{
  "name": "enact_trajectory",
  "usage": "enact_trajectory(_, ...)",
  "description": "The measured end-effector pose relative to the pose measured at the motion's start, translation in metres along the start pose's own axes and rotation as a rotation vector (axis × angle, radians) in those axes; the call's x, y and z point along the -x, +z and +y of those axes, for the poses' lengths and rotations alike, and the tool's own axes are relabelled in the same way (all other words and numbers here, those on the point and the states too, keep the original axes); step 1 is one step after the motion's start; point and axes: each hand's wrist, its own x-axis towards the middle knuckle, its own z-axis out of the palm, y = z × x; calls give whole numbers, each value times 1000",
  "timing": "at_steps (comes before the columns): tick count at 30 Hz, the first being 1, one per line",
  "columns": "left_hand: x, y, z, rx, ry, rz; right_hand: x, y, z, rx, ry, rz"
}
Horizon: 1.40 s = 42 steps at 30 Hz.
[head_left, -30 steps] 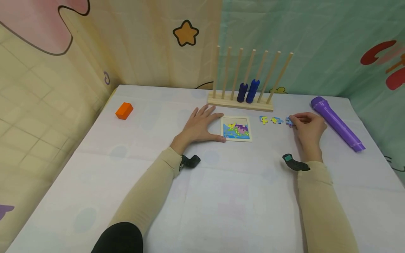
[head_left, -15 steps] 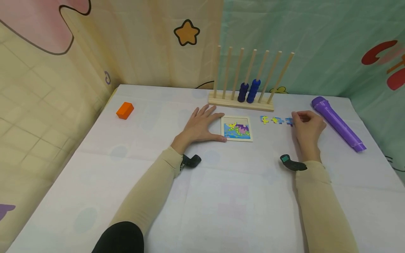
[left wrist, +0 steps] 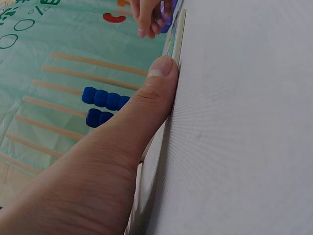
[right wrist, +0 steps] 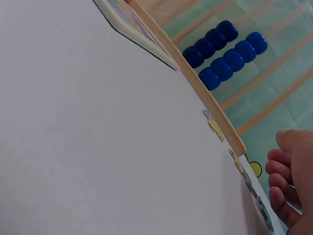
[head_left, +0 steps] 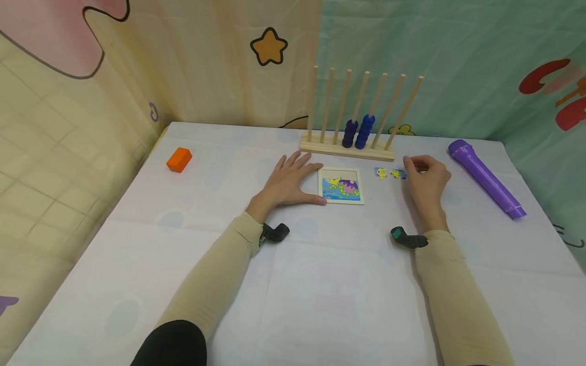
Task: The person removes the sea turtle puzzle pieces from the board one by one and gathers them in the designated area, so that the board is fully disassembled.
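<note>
My left hand (head_left: pixel 288 184) lies spread at the left side of a small framed jigsaw puzzle (head_left: pixel 339 174). Its thumb (left wrist: pixel 164 68) touches the frame's lower left corner. Pieces inside the frame form part of a yellow, blue and purple picture; a bare strip shows along the top. To the right lie loose puzzle pieces, a yellow-and-blue one (head_left: pixel 381 173) and another (head_left: pixel 396 174) beside my right hand (head_left: pixel 429 185). That hand hovers with loosely curled fingers, and nothing shows between them. More loose pieces (right wrist: pixel 250 183) lie in a row below it in the right wrist view.
Behind the puzzle stands a wooden peg rack (head_left: pixel 347 151) with dark blue beads (head_left: pixel 364 133) on two pegs. A purple tube (head_left: pixel 487 179) lies at the right, and an orange block (head_left: pixel 179 159) sits at the far left. Printed curtains hang behind the white table (head_left: pixel 293 305).
My right hand has moved left from beside the rightmost loose piece, which it now hides in the head view. My left hand has stayed at the puzzle frame.
</note>
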Motion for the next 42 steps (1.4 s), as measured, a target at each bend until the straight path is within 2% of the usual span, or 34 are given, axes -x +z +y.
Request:
enact_trajectory(8,0,1,-2,6,-2,-1,10,23,-16,-53,-171,-18)
enact_trajectory(23,0,1,-2,5,5,13,52,63,-59,-90,-355,-236)
enact_trajectory(33,0,2,-2,-8,16,17,71,76,-68,-109,-444,-319)
enact_trajectory(42,0,0,-1,3,12,17,74,80,-67,-102,-505,-331)
